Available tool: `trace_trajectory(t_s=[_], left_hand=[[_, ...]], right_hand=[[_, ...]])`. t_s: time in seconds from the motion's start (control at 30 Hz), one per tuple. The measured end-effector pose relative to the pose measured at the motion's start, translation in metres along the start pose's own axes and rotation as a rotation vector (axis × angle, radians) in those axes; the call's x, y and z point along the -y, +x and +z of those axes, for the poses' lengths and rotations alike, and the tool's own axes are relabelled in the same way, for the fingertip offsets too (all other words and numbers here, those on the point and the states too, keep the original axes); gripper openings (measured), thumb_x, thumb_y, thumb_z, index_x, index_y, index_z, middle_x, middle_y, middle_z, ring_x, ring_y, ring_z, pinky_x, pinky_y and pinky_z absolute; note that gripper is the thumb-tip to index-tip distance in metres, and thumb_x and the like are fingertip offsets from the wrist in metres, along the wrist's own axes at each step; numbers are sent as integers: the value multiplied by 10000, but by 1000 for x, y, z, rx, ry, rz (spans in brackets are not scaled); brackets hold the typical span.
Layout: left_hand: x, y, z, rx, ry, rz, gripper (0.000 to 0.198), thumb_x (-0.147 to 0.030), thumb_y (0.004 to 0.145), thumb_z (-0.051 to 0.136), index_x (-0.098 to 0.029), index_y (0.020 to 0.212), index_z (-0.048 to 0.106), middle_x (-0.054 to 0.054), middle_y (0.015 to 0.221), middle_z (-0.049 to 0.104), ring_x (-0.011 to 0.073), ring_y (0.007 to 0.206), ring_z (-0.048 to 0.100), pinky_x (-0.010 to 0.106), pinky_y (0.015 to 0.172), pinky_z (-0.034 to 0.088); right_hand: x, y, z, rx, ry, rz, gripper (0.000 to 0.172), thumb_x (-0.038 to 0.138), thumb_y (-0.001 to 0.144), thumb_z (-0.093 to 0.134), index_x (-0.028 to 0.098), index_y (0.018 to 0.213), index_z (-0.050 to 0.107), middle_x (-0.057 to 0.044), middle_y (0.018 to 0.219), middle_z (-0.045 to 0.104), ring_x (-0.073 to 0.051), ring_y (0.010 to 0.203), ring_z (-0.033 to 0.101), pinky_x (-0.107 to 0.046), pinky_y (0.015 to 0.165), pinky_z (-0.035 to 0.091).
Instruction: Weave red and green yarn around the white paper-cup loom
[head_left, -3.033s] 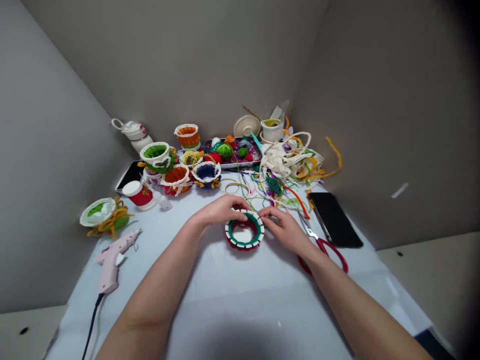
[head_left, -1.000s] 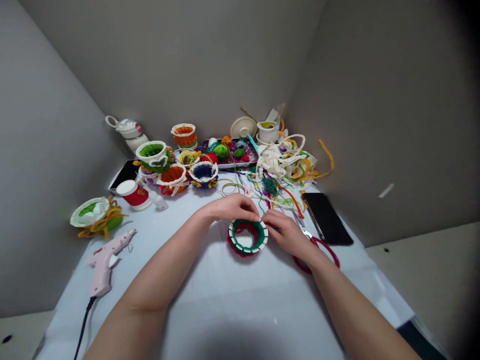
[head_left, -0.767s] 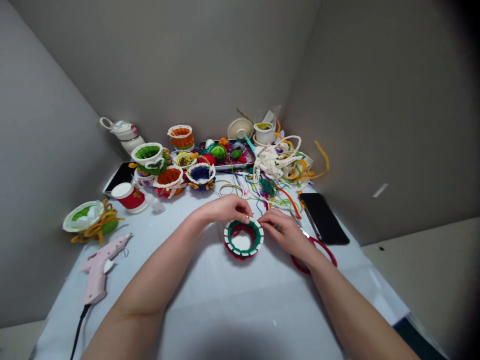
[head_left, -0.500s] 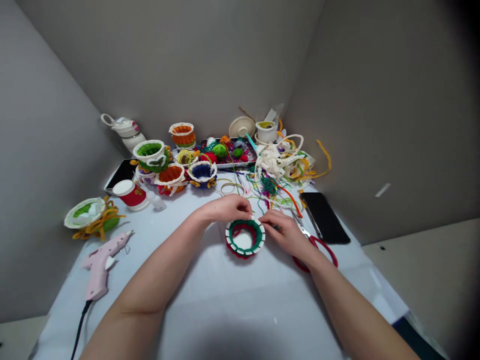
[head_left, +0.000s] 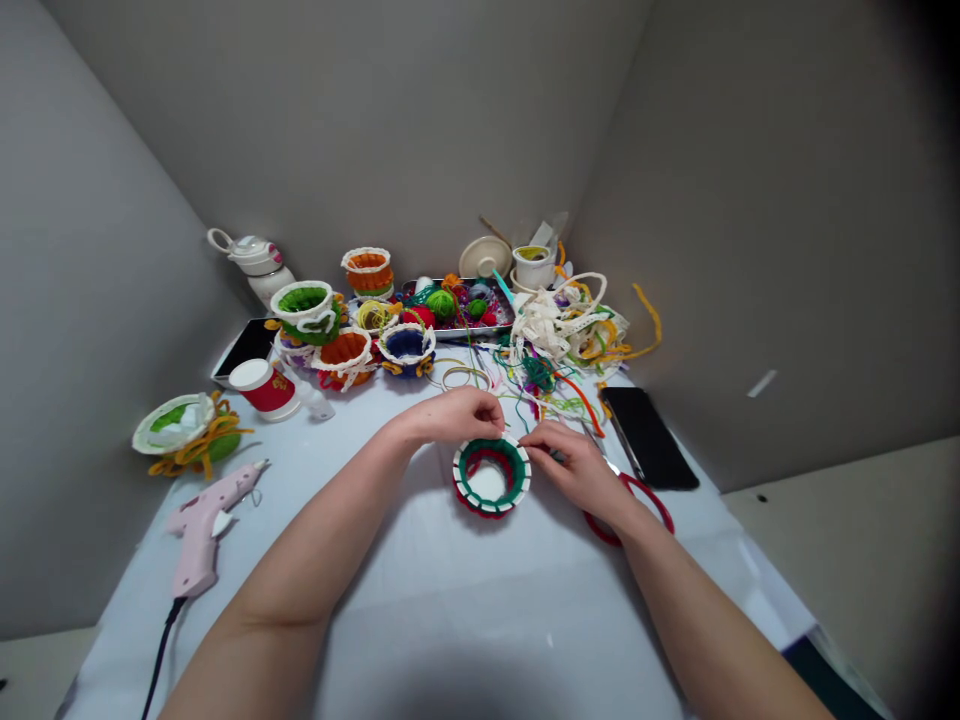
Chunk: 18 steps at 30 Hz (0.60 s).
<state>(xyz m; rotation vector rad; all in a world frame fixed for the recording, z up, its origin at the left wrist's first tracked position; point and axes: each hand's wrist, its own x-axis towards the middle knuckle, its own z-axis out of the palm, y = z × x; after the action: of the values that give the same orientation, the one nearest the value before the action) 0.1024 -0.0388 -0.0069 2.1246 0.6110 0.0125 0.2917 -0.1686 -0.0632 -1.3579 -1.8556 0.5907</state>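
Note:
A small woven yarn basket (head_left: 517, 484) rests on the white-covered table, green yarn inside and red below, with white strips standing around its rim. My left hand (head_left: 469, 415) pinches the far edge of that rim between thumb and fingertips. At the basket's upper right, my right hand (head_left: 566, 460) is closed, fingertips pressed together close to the rim. It seems to hold the green yarn, though the strand is mostly hidden by the fingers. Red-handled scissors (head_left: 646, 495) lie partly under my right wrist.
A pink glue gun (head_left: 206, 525) with its cord lies at left. Finished yarn baskets (head_left: 343, 358), a red cup (head_left: 264, 390) and a white bottle (head_left: 259, 262) stand behind it. A tray of yarn balls (head_left: 457, 328), tangled lace (head_left: 547, 325) and a black phone (head_left: 651, 437) lie farther back and right.
The view has shifted very slightly. Both hands stay at the basket's rim, with only a small motion of the right fingers.

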Motion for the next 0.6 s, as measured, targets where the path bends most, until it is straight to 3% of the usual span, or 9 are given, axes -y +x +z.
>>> trace_trajectory(t_s=[0.23,0.37,0.6], left_hand=[[-5,2,8,33,-68,16,292,-347,755,633,-137,950,685,26,839,685,132,757,593,220,685,441],[-2,8,13,17,-52,-11,230,-317,761,636,-125,869,705,34,806,697,138,751,598,229,683,434],[-1,8,16,-31,-53,-23,162,-263,766,629,-127,824,696,27,781,692,129,736,590,229,694,434]], right_hand=[[3,0,-3,2,-23,-24,126,194,926,540,204,916,665,-44,844,654,-182,825,579,-339,779,436],[3,0,-7,4,-37,-19,126,199,928,538,207,908,663,-43,837,648,-185,821,574,-342,772,437],[11,-1,-11,-115,16,35,121,241,920,560,201,824,622,-36,790,616,-180,767,561,-322,708,441]])
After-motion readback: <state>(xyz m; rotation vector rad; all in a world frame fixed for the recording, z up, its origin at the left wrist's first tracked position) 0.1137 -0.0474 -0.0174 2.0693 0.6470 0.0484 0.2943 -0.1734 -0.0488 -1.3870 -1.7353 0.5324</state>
